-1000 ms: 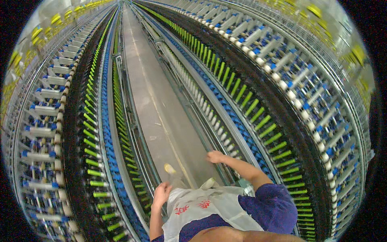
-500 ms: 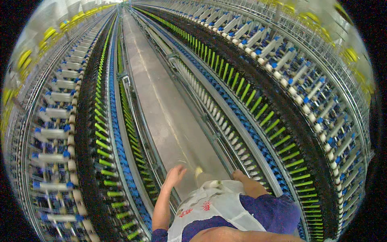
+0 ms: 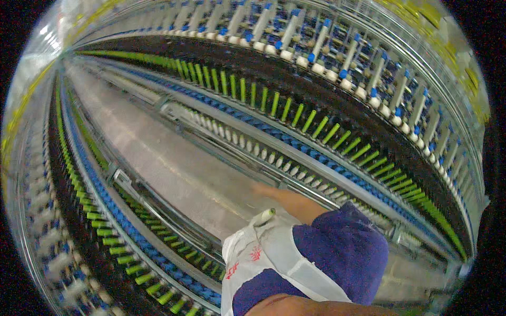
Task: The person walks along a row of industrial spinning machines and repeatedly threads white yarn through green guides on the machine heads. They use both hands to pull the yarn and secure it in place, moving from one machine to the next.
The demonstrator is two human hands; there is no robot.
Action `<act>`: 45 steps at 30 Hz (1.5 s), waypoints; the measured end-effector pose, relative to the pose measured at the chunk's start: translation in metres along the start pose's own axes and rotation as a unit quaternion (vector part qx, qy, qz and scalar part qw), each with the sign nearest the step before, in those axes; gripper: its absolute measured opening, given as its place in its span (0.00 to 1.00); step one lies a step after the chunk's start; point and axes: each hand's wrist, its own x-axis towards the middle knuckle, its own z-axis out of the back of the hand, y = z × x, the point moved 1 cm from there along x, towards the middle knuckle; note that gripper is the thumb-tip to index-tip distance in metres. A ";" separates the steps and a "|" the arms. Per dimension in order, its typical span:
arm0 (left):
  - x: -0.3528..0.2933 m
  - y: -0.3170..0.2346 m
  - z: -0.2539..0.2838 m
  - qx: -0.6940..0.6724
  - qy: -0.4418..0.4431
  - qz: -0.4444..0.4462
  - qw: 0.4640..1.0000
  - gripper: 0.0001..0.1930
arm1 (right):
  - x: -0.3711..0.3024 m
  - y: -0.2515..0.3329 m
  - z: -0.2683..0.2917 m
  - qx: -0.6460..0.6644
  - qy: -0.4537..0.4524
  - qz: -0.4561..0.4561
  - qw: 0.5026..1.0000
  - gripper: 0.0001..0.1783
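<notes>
My right hand (image 3: pixel 260 189) reaches forward over the aisle floor, beside the rail of the right-hand spinning machine. Motion smears its fingers, so whether it holds anything cannot be made out. My left hand is out of view. A small bobbin with a green end (image 3: pixel 270 213) sticks out at the front of my white apron (image 3: pixel 247 245). Nearest to my right arm runs a row of white yarn-wound bobbins (image 3: pixel 269 154) along the machine's lower rail. Above them stand bright green spindle tubes (image 3: pixel 275 104) in a long row.
A narrow grey aisle (image 3: pixel 153 152) runs between two long machines. Blue fittings (image 3: pixel 274 131) line the right machine below its dark band and white rollers (image 3: pixel 316 68). The left machine has more green tubes (image 3: pixel 105 231) and a metal rail (image 3: pixel 168 210) at the aisle's edge.
My view has turned to the right, so the aisle now slants to the upper left. The left hand has left the picture. My right hand has swung forward, away from my side.
</notes>
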 end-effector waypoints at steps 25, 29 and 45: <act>0.420 -0.384 0.417 0.017 -0.025 -0.394 0.919 0.16 | -0.004 0.040 -0.050 0.284 -0.198 -0.475 0.809 0.12; 0.382 -0.376 0.359 0.032 0.104 -0.352 0.930 0.14 | 0.021 0.026 -0.039 0.287 -0.216 -0.459 0.812 0.12; 0.363 -0.038 0.498 -0.147 0.024 0.198 0.969 0.11 | 0.273 0.127 -0.005 0.226 0.037 -0.338 0.913 0.11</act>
